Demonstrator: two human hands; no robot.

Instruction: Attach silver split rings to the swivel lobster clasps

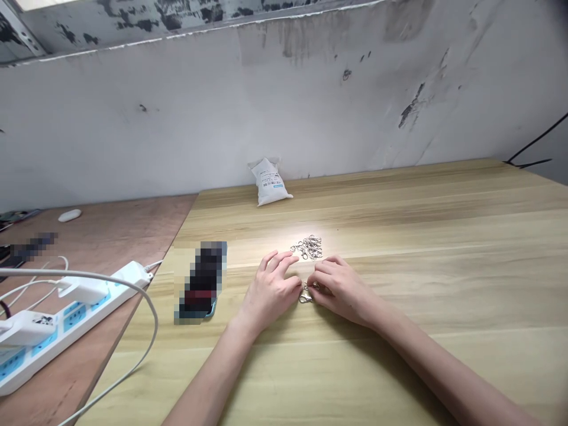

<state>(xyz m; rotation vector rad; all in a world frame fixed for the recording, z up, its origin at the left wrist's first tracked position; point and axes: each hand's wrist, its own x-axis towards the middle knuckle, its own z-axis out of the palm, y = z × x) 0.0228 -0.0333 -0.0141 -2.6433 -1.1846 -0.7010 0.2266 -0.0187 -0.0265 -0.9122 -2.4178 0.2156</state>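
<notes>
A small silvery metal lobster clasp (306, 295) lies between my two hands, low over the wooden table. My left hand (275, 289) has its thumb side at the clasp's left edge, where it seems to pinch it; its other fingers stretch forward, spread. From the right, my right hand (339, 289) pinches the clasp's upper end, fingers curled, and a bit of metal shows at the fingertips. Just beyond the fingers lies a loose pile of similar metal clasps and rings (312, 247). My fingertips partly cover the held clasp.
A phone (204, 281), blurred out, lies left of my left hand. A white labelled plastic packet (270, 182) rests by the wall. On a brown board at left are a white power strip (75, 319) with chargers and a white oval case (70, 216). A white cable (153, 319) loops over the table's left edge.
</notes>
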